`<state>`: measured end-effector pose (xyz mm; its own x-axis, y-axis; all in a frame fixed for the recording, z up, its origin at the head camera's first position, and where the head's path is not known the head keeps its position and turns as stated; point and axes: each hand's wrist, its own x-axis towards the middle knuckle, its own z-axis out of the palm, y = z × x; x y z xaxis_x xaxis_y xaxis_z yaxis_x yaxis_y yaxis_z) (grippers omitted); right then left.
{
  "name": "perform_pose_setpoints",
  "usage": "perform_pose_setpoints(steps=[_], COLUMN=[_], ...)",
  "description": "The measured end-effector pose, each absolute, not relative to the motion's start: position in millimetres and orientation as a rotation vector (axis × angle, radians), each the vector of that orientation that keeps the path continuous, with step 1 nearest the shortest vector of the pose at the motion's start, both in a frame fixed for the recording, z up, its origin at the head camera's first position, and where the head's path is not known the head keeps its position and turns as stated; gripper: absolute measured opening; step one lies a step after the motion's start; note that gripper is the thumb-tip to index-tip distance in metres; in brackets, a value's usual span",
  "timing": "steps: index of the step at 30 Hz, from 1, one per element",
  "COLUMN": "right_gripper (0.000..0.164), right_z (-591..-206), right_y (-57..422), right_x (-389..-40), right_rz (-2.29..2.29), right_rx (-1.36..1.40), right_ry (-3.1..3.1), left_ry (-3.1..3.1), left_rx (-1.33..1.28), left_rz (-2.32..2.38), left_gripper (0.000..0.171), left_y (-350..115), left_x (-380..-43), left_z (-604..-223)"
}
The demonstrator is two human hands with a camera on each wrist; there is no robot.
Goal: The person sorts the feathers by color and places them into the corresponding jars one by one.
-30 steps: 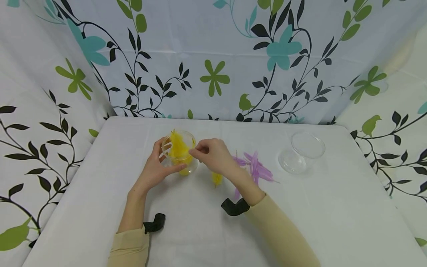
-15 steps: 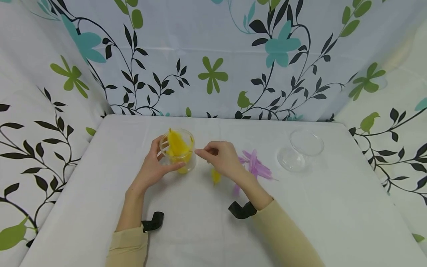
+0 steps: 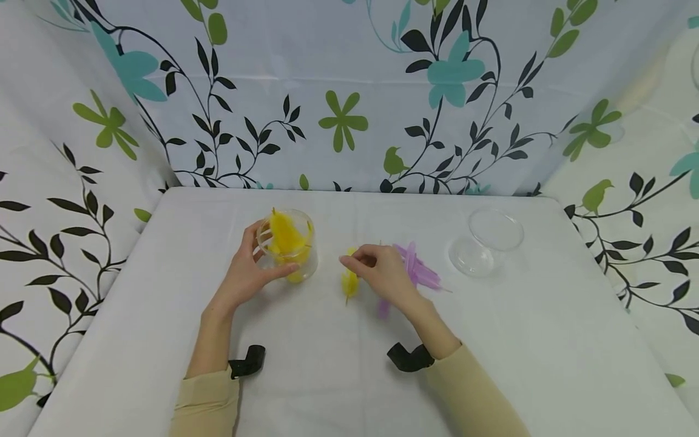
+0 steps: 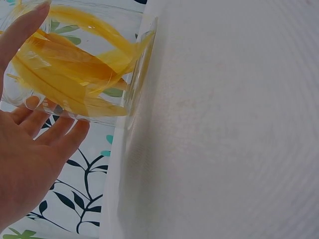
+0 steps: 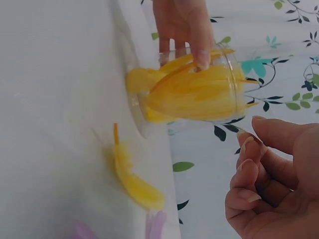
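My left hand (image 3: 244, 273) holds a clear jar (image 3: 310, 267) upright on the white table, thumb on the near side and fingers around the far side. Several yellow feathers (image 3: 286, 235) fill the jar, and some of their quills poke out past the rim. My right hand (image 3: 386, 274) hovers to the right of the jar, fingers loosely curled and thumb near the index fingertip. The right wrist view shows nothing between them. One loose yellow feather (image 5: 127, 174) lies on the table below that hand. Purple feathers (image 3: 420, 273) lie just beyond it, partly covered by the hand and forearm.
A second clear jar (image 3: 472, 258) stands farther right on the table (image 3: 327, 364). Behind the table's far edge hangs a leaf-patterned curtain (image 3: 344, 73), which also runs along both sides. A black wrist mount (image 3: 409, 357) juts from each sleeve.
My right hand has drawn back from the jar's rim to the right, over the loose yellow feather. The left hand keeps its hold on the jar. The head view has shifted slightly.
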<state>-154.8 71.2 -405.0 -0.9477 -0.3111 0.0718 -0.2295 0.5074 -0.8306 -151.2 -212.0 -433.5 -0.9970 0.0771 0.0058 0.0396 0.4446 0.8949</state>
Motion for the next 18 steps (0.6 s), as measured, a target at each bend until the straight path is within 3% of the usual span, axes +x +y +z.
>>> perform_pose_setpoints(steps=[18], right_gripper=[0.015], right_z=[-451], right_y=[81], right_x=[-133], right_rz=[-1.251], right_rx=[-0.489], right_ry=[2.608], left_ry=[2.643], left_rx=[0.098], left_rz=[1.621], left_gripper=[0.107], left_y=[-212], left_x=[-152], left_z=[-433])
